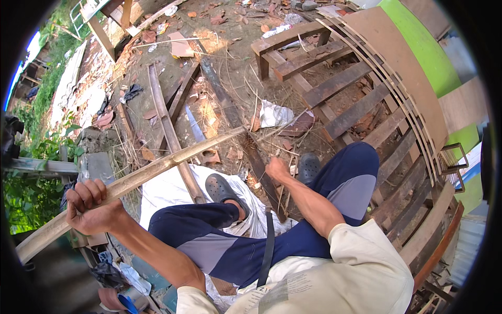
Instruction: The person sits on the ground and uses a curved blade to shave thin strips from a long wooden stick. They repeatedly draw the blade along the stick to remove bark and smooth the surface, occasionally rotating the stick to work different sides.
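Observation:
My left hand point(93, 208) is closed around a long split bamboo pole point(157, 166), which slants up from the lower left to the middle of the view. The pole's far end lies over a dark wooden beam point(259, 167) on the ground. My right hand point(277, 169) is a fist just right of that beam; whatever it may hold is hidden. Beyond the pole lies a handsaw point(194, 125), its bluish blade pointing away from me. Another split bamboo length point(163, 107), hollow side showing, runs along the ground and passes under the held pole.
A slatted wooden frame point(345, 118) fills the right side, with thin strips and a brown board point(402, 68) along it. White sacking point(162, 196) lies beneath my legs. Concrete blocks point(97, 162) and plants point(34, 199) stand at left. Leaves, twigs and wood scraps litter the dirt.

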A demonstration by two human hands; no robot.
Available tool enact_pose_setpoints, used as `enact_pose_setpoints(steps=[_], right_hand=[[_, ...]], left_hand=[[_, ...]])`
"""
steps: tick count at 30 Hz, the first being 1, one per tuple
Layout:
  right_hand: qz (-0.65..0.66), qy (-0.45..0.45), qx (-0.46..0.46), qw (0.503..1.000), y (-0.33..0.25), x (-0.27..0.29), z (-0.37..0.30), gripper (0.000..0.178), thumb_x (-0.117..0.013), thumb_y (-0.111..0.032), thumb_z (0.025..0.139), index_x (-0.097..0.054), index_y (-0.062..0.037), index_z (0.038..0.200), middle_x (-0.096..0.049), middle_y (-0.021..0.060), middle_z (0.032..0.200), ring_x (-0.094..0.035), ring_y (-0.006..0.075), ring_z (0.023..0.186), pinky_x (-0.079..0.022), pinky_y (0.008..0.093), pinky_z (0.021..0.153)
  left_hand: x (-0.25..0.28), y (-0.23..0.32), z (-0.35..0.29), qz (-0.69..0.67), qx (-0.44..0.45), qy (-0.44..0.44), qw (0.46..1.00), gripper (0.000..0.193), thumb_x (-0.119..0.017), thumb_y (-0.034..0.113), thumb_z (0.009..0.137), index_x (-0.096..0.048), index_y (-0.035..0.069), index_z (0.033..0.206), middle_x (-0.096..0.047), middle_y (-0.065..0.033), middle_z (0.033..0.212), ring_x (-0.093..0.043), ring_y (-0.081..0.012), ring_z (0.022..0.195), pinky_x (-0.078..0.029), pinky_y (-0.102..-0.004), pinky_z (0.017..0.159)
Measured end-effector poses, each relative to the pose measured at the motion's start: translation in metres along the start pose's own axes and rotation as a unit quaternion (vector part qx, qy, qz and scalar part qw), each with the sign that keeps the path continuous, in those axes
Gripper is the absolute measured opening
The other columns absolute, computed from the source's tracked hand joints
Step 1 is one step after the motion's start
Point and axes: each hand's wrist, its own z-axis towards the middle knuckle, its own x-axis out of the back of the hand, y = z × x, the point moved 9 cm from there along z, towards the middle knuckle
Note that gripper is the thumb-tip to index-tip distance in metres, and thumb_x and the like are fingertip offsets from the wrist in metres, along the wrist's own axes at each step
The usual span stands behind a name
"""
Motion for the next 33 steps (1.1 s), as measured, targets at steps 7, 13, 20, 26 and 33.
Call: enact_pose_setpoints(steps=[7, 13, 20, 26, 33], right_hand=[[0.093, 0.068, 0.216, 0.969, -0.160, 0.026, -0.090, 0.027, -0.063, -0.025, 0.083, -0.055, -0.0004, 0.090, -0.062, 0.0302, 0.072, -0.062, 0.0508, 0.073, -0.049, 0.0552, 0.068], [0.066, 0.060, 0.202, 0.975, -0.139, 0.019, -0.070, 0.032, -0.064, -0.028, 0.082, -0.058, -0.0010, 0.097, -0.064, 0.0299, 0.077, -0.063, 0.0499, 0.078, -0.050, 0.0553, 0.073], [0.007, 0.047, 0.180, 0.982, -0.140, 0.023, -0.077, 0.033, -0.063, -0.027, 0.082, -0.060, -0.0010, 0.101, -0.066, 0.0295, 0.080, -0.065, 0.0492, 0.081, -0.051, 0.0562, 0.076], [0.049, 0.044, 0.095, 0.993, -0.066, -0.007, -0.030, 0.030, -0.061, -0.022, 0.083, -0.060, 0.0004, 0.104, -0.065, 0.0316, 0.083, -0.065, 0.0480, 0.083, -0.051, 0.0551, 0.078], [0.036, 0.050, 0.170, 0.983, -0.102, 0.003, -0.048, 0.028, -0.063, -0.025, 0.082, -0.059, -0.0039, 0.100, -0.066, 0.0293, 0.084, -0.065, 0.0467, 0.086, -0.050, 0.0539, 0.079]], left_hand=[[-0.009, -0.006, 0.012, 0.035, -0.003, 0.027, 0.999, 0.030, -0.042, 0.031, 0.085, -0.024, 0.016, 0.065, -0.019, 0.0021, 0.057, -0.015, -0.0103, 0.048, -0.016, -0.0283, 0.046], [-0.005, -0.004, 0.011, 0.015, 0.000, 0.009, 1.000, 0.030, -0.042, 0.030, 0.084, -0.024, 0.016, 0.065, -0.018, 0.0024, 0.057, -0.014, -0.0103, 0.048, -0.015, -0.0285, 0.046], [0.007, -0.004, 0.010, 0.004, -0.004, 0.009, 1.000, 0.031, -0.044, 0.031, 0.082, -0.024, 0.016, 0.065, -0.018, 0.0027, 0.057, -0.015, -0.0102, 0.048, -0.015, -0.0282, 0.046], [0.010, -0.004, 0.004, 0.015, -0.005, 0.035, 0.999, 0.031, -0.044, 0.031, 0.083, -0.023, 0.016, 0.064, -0.018, 0.0028, 0.057, -0.015, -0.0102, 0.048, -0.015, -0.0281, 0.046], [-0.002, -0.004, 0.009, 0.021, -0.005, 0.027, 0.999, 0.030, -0.042, 0.029, 0.084, -0.023, 0.016, 0.064, -0.018, 0.0024, 0.057, -0.014, -0.0102, 0.048, -0.015, -0.0288, 0.046]])
